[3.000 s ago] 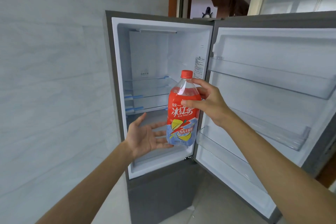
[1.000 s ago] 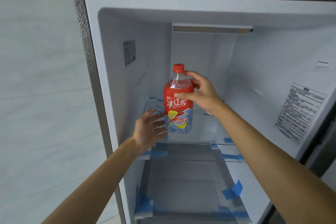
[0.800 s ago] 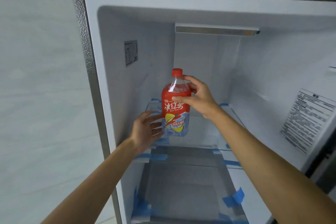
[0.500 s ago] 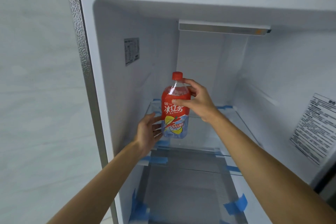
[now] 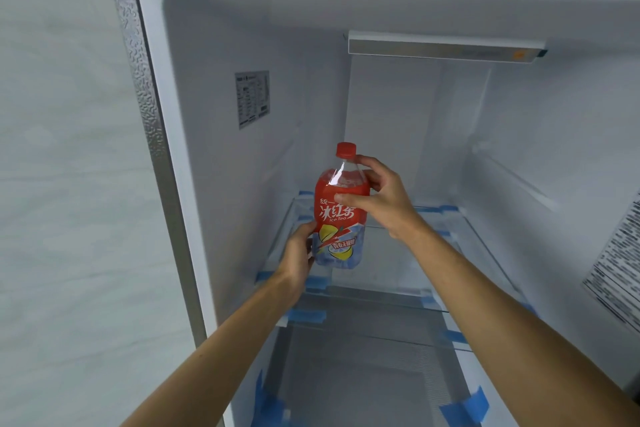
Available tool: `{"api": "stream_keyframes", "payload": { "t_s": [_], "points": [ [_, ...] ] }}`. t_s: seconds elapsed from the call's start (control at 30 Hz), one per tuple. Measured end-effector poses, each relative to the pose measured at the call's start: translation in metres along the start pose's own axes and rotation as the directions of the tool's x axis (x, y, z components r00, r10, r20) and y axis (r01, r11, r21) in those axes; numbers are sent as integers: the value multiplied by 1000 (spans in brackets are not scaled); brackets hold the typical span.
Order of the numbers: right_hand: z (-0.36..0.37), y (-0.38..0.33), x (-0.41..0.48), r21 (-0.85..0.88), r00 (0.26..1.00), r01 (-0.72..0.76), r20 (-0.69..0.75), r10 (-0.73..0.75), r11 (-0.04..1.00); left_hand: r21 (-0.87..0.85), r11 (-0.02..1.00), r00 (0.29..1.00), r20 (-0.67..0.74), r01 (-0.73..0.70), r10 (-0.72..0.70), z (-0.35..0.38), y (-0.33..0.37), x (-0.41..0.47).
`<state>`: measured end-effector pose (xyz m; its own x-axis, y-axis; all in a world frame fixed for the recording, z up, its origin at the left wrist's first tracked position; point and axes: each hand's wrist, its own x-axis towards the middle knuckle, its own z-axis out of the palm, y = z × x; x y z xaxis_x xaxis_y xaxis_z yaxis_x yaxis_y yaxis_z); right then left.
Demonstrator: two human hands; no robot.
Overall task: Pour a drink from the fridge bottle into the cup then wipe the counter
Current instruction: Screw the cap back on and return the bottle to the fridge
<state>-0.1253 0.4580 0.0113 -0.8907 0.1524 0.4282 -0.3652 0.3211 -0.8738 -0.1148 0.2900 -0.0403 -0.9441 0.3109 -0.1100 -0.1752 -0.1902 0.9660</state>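
Bottle (image 5: 341, 218): plastic, likely heavyish, slick; take shoulder + base.
R hand (image 5: 384, 198): fingers clamp shoulder.
L hand (image 5: 299, 250): fingers curl round lower side.

Ice tea bottle (image 5: 341, 215), capped and upright, held inside the fridge (image 5: 242, 184).
It is a clear plastic bottle with a red screw cap (image 5: 346, 149) closed on its neck and reddish drink filling it up to the shoulder. Its wrap label is red on top, with white characters and "Ice Tea", and pale blue below, with yellow lemons. It stands near the left inner wall, over the glass shelf (image 5: 398, 263); whether its base touches the shelf cannot be told. The right grip (image 5: 384, 198) wraps the shoulder, thumb across the label's front, and the left grip (image 5: 299, 253) clasps the lower left side.
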Motion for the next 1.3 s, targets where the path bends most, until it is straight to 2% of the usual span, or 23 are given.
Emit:
{"api": "stream_keyframes", "payload": {
  "t_s": [0.43, 0.53, 0.67, 0.83, 1.03, 1.3],
  "points": [
    [5, 12, 4, 34, 1000, -24, -14, 24, 999, 166, 986, 997, 72, 27, -39, 4, 12, 5],
    [6, 8, 1, -15, 999, -38, 4, 38, 999, 252, 968, 996, 87, -1, -22, 5, 12, 6],
    [8, -3, -7, -173, 995, -82, 33, 89, 981, 422, 901, 987, 158, -103, 39, 1, 10, 3],
    [9, -16, -32, -381, 988, -132, 22, 152, 915, 594, 775, 968, 234, -216, 90, -12, 5, -6],
    [6, -25, -83, -607, 959, -213, 22, 284, 765, 781, 536, 940, 331, -320, 77, -36, -6, -11],
    [19, -33, -171, -789, 903, -278, -20, 428, 548, 827, 266, 859, 511, -495, 10, -60, -13, -64]
  ]
}}
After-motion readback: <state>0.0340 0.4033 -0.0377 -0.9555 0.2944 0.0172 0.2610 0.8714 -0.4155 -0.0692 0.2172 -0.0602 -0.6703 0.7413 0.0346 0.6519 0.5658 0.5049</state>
